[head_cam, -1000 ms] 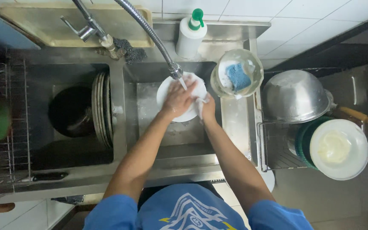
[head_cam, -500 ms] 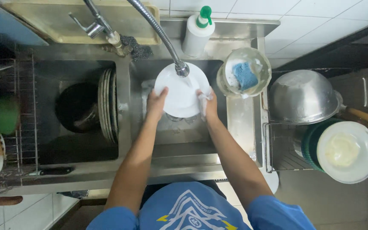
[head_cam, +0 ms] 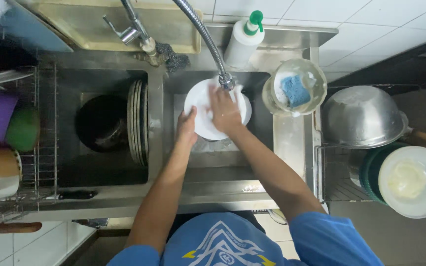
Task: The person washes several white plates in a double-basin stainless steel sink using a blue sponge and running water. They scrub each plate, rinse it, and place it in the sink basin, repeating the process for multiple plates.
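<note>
A white plate is held over the right sink basin, under the flexible spray hose head. My left hand grips the plate's lower left rim. My right hand lies flat on the plate's face with fingers spread toward the spray head. Water runs onto the plate near my right fingers.
The left basin holds upright plates and a dark pot. A soap bottle and a bowl with a blue sponge sit behind and right. A metal bowl and lidded container are at right. Cups fill the left rack.
My right hand left the plate's right rim and now rubs across its face. My left hand slid down to the lower left rim. The camera view shifted slightly.
</note>
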